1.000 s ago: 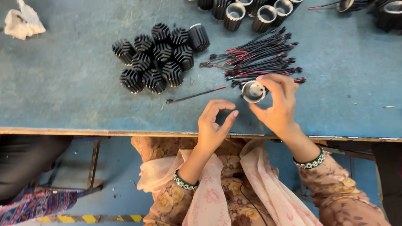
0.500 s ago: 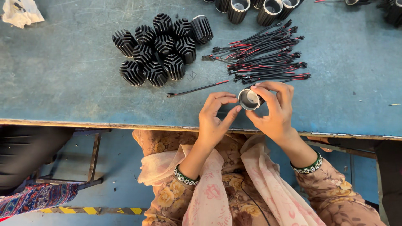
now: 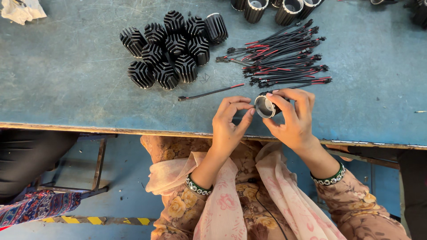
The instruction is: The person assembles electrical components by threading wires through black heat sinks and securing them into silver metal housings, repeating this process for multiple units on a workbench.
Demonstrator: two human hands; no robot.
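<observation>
Finned housing (image 3: 268, 106) mostly behind right-hand fingers (image 3: 284, 103); top-edge cylinders (image 3: 284, 8) cropped; far-right obj. unclear.

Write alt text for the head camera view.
A person's right hand holds a small black finned cylinder with a metal rim over a blue table, the left hand touching it. Behind lie a cluster of finned cylinders and a bundle of red-and-black wires.

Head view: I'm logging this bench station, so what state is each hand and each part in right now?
Right hand: gripping the round housing, its open end towards the camera.
Left hand: fingertips at the housing's rim.
Finned black heat sinks: clustered upright on the blue table, one tipped on its side.
Red-and-black wire bundle: lying loose in a pile.
Single wire: lying apart from the pile.
Open black cylinders: standing at the far edge.
</observation>
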